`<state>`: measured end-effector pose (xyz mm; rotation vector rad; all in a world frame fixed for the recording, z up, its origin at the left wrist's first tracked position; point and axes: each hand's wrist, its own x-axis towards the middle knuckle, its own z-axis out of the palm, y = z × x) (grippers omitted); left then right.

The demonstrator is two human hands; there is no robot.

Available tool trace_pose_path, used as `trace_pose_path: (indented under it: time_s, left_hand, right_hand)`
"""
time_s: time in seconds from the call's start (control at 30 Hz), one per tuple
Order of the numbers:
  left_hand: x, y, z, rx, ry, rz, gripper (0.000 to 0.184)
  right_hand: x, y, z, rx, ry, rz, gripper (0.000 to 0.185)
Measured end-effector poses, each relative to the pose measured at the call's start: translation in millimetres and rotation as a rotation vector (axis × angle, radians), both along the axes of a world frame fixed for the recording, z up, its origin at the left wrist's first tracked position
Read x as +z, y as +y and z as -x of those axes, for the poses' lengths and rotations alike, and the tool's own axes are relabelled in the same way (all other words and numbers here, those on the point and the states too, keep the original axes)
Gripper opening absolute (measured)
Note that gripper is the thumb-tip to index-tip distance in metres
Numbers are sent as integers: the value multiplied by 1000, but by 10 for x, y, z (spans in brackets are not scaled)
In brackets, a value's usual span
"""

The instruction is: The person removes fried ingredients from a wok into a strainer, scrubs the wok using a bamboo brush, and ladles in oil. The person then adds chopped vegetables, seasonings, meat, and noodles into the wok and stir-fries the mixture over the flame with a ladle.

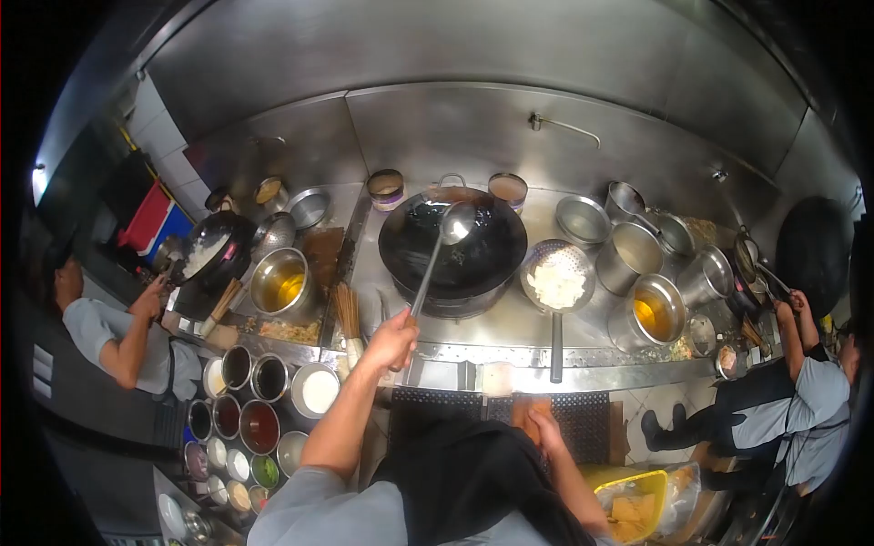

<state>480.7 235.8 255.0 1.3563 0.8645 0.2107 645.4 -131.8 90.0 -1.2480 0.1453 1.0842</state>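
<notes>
My left hand [391,342] is closed round the handle of a long steel ladle [426,278]. The ladle's round bowl is over a black wok [408,250] on the burner straight ahead. Dark, shiny wet patches show on the wok's inner wall. Low in front of my body, my right hand [547,431] grips a folded orange-brown piece, seemingly a cloth [530,411]. To the right of the wok rests a perforated strainer [557,350] heaped with pale, whitish food [557,279].
Pots with yellow liquid stand on both sides, one at left [264,296] and one at right [628,323]. A bamboo brush [347,314] is left of the wok. Seasoning containers [259,428] crowd the lower left. Co-workers stand at left [114,332] and right [810,391].
</notes>
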Motion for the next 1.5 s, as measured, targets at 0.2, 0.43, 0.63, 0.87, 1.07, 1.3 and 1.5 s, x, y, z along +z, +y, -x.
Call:
trace_pose_path:
  time_s: [0.2,0.43,0.63,0.87,1.07,1.3,1.5]
  left_hand:
    - [-348,421,-38,149,38,42,46]
    - [-314,249,204,202,-204,667,18]
    - [212,-292,139,68,-335,1050,7]
    - [590,-996,-476,-174,-376,977,30]
    - [583,-1678,-1444,-391,-216,658,63]
    - [336,-1935,-1686,-474,26,-58,70]
    - [627,-1413,-910,-242,237,-308,65]
  right_hand:
    - [-732,1145,-349,245,-412,64,44]
    - [-654,1526,-279,361,-900,246,63]
    - [-434,1204,-183,328,-1020,645,80]
    - [-488,179,-267,335,-1062,478,73]
    - [-1270,-1000,-270,408,-762,577,64]
    - [-1127,-1722,-549,651,-689,819,71]
    - [-1559,-2162,-779,755,-497,793,74]
